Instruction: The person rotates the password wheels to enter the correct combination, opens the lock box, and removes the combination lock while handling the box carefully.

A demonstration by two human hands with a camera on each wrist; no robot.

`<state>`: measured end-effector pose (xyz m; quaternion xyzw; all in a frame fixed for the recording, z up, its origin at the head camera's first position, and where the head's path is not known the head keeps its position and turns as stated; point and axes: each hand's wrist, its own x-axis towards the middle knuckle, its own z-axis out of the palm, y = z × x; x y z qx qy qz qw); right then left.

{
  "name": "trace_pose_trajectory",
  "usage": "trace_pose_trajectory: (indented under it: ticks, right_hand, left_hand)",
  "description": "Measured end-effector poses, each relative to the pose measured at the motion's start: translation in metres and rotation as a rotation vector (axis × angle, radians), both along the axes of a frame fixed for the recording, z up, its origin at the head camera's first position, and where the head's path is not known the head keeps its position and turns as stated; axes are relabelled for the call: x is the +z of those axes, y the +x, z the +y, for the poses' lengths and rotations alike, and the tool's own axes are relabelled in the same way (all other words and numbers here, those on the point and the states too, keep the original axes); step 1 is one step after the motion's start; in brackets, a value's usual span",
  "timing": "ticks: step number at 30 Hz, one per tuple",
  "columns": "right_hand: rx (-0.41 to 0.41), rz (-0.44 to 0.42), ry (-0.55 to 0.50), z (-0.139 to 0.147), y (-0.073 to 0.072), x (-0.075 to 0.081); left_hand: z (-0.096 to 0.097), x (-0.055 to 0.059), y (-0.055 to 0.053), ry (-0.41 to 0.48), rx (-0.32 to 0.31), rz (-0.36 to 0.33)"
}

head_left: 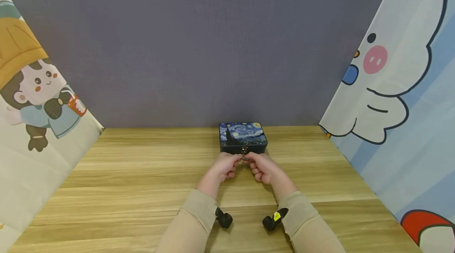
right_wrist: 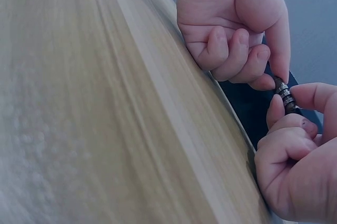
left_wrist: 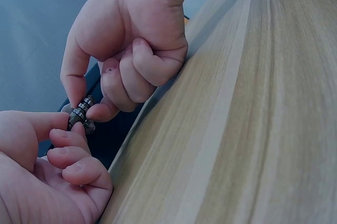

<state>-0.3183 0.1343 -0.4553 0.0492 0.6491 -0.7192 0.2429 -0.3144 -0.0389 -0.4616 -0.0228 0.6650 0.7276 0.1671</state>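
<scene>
We see a flat purple-grey backdrop [head_left: 206,47], cut off at the top, behind a streaky wood-grain tabletop [head_left: 135,182]. On it sits a dark-blue rectangular box with rounded corners and a swirling night-sky lid [head_left: 243,134] — its lower front partly hidden from us. Before it, the left hand [head_left: 226,165] and right hand [head_left: 263,167] pinch opposite ends of a small ribbed dark-metal cylinder [left_wrist: 80,112] — its ring markings too tiny to read.
</scene>
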Motion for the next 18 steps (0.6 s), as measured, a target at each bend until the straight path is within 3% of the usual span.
trace_pose_trajectory:
  ticks: [18]
  right_hand:
    - [0.002, -0.009, 0.008, 0.0009, -0.0015, -0.0006]
  left_hand:
    - [0.0002, 0.0041, 0.0034, 0.002, 0.0, 0.004]
